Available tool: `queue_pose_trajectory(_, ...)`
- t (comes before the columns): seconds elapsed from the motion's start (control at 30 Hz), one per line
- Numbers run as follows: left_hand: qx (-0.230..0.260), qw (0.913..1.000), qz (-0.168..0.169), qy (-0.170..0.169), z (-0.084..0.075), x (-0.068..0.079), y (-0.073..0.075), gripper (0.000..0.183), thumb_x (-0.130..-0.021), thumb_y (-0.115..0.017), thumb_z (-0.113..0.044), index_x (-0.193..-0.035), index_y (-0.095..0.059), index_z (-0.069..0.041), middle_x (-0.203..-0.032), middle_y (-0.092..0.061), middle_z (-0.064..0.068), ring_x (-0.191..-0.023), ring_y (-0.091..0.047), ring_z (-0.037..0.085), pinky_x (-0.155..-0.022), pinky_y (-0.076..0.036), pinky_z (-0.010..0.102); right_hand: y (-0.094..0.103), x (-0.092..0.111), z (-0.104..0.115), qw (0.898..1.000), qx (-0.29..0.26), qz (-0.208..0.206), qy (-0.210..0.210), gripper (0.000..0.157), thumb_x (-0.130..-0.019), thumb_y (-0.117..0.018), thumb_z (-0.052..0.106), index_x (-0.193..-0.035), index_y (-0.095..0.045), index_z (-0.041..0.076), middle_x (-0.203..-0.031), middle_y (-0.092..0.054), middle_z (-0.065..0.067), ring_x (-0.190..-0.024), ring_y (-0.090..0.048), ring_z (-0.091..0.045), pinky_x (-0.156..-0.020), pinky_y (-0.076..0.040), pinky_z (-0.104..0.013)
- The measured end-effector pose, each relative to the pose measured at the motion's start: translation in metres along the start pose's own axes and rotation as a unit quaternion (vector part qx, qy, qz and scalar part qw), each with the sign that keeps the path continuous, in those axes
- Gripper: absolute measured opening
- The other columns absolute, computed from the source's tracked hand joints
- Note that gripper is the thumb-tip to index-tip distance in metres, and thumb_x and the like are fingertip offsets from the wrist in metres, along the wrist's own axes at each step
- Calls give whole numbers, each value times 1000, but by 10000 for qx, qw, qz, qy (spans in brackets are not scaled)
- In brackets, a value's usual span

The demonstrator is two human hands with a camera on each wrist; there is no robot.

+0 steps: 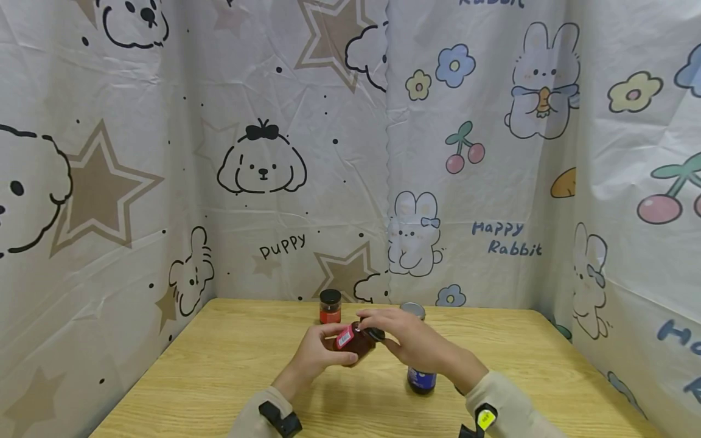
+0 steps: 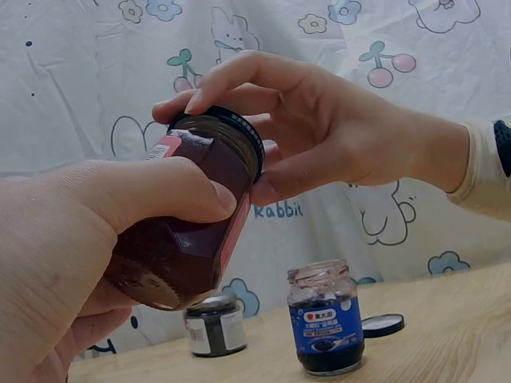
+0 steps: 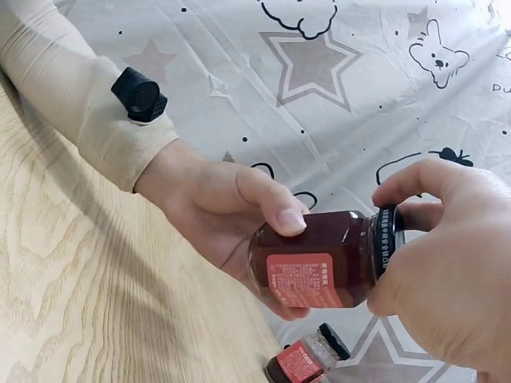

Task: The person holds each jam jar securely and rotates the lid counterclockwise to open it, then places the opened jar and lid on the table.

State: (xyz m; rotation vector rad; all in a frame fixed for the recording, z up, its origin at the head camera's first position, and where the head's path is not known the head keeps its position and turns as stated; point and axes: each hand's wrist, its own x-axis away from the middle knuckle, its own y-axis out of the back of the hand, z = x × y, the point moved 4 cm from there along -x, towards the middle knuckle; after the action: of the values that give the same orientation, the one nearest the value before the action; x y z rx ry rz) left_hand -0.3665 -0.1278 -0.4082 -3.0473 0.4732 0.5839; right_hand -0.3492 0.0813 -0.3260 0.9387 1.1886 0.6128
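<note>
My left hand [image 1: 313, 354] grips a glass jar of dark red jam [image 2: 188, 227] round its body, with the thumb across its side. Held above the table, the jar is tilted, its black lid [image 3: 388, 238] towards my right hand [image 1: 416, 339]. That hand holds the lid's edge between its thumb and fingers. A pink-red label [image 3: 307, 279] with small print shows on the jar's side in the right wrist view. The lid still sits on the jar's mouth.
A blue-labelled jar [image 2: 327, 329] stands lidless on the wooden table [image 1: 219, 365], a black-rimmed lid [image 2: 383, 325] lying beside it. Farther back are a red-labelled jar with black lid [image 1: 330, 308] and a jar with silvery lid [image 1: 412, 310]. Printed curtains [image 1: 263, 91] enclose the table.
</note>
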Motion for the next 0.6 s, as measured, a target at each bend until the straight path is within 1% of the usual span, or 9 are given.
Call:
queue_pose_trajectory(0.2,136,9999,-17,10,-2,1,-1,55,-83,-85,-1,-131,-63,11,-123,-69,18,-94,-72,26,-79,-60,36,-2,1,2,9967,588,-242,513,57,-85,-74,-17,-132,-63,13,-147,-56,-9,-132,-56,-26,-101,-51,-42)
queue_pose_trajectory(0.37,289,9996,35,-1,-2,1,-1,55,-82,-83,2,-132,-62,13,-123,-68,19,-95,-72,25,-78,-60,36,-2,3,2,9909,955,-424,849,53,-86,-75,-13,-132,-64,12,-148,-56,-9,-130,-58,-25,-99,-52,-39)
queue_pose_trajectory(0.47,415,9991,100,-44,-1,0,-1,55,-82,-83,2,-132,-61,14,-122,-69,18,-94,-72,25,-78,-60,36,-2,4,3,9892,1042,-448,928,52,-88,-76,-10,-133,-64,13,-149,-56,-7,-130,-58,-24,-100,-51,-38)
queue_pose_trajectory(0.6,572,9979,244,-166,-2,1,-1,56,-82,-83,2,-131,-59,16,-121,-69,16,-94,-73,24,-78,-60,36,0,4,4,9885,1086,-494,928,51,-88,-77,-8,-133,-65,13,-148,-57,-8,-129,-58,-23,-100,-51,-36)
